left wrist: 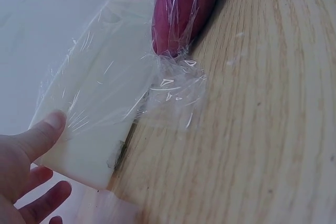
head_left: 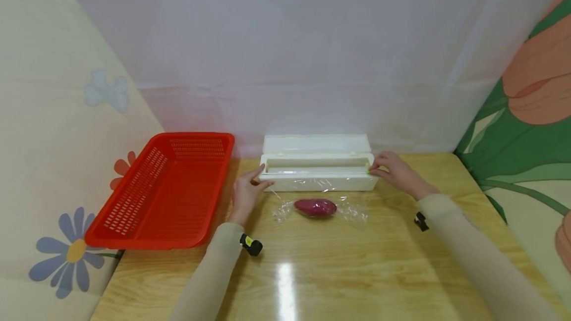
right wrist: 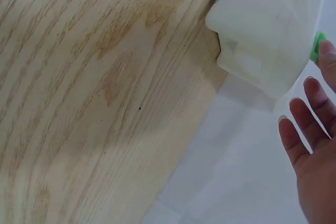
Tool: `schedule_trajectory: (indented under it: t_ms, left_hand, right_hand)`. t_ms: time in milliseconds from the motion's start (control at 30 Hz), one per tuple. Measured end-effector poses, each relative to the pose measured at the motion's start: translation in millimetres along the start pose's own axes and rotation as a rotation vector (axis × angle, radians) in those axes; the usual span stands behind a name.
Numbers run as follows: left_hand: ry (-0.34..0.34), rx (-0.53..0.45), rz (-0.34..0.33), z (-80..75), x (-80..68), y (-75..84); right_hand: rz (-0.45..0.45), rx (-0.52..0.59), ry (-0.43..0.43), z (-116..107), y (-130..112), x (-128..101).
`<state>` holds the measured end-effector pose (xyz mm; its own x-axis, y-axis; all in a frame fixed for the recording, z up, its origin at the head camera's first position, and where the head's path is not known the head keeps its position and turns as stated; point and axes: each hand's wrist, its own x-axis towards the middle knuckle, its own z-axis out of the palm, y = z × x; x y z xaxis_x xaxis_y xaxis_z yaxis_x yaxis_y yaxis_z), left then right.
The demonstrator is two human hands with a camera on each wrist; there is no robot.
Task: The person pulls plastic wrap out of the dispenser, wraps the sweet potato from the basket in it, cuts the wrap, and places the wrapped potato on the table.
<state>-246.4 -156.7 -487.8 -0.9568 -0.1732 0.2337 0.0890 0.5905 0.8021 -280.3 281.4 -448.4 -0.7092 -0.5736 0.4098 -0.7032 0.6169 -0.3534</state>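
A white cling film dispenser box (head_left: pixel 318 184) stands near the back edge of the table with its lid (head_left: pixel 316 143) raised. My left hand (head_left: pixel 245 194) grips the box's left end; its thumb (left wrist: pixel 52 121) presses the front face, over the film. At the right end, my right hand (head_left: pixel 399 175) pinches a small green slider (right wrist: pixel 316 46) on the top edge, the other fingers loosely spread. Clear film (left wrist: pixel 176 90) runs down the front to a purple-red, tapered sweet potato (head_left: pixel 315 207), which lies wrapped on the table, loose film spreading at both ends.
To the left sits a red plastic basket (head_left: pixel 178 202) with slotted sides, close to my left forearm. Behind the box hangs a white sheet (head_left: pixel 285 63). Patterned cloths with flowers border both sides of the wooden table (head_left: pixel 348 271).
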Motion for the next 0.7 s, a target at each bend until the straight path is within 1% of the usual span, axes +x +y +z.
schedule_trajectory:
  t_ms: [100, 233, 333, 400, 533, 633, 700]
  left_hand:
    - [-0.008, -0.009, 0.009, 1.7, 1.8, -0.5]
    - [-0.013, -0.004, -0.007, 0.7, 1.1, -0.9]
    - [-0.036, -0.012, -0.012, -0.9, -0.3, -1.4]
    - [-0.058, -0.022, -0.014, -2.2, -0.9, -2.4]
    - [-0.122, -0.095, -0.035, -5.2, 1.2, -8.5]
    - [-0.200, -0.220, -0.051, -7.8, 5.5, -14.9]
    - [-0.250, -0.308, -0.062, -10.0, 8.0, -18.3]
  right_hand:
    - [0.026, -0.013, 0.008, -6, 3, -5]
    - [0.129, -0.004, -0.033, -9, 4, -12]
    - [0.220, 0.022, -0.064, -9, 0, -17]
    - [0.250, 0.036, -0.064, -8, -2, -19]
    - [0.299, 0.066, -0.079, -9, -7, -21]
    - [0.332, 0.078, -0.082, -8, -12, -21]
    - [0.334, 0.065, -0.059, -6, -15, -20]
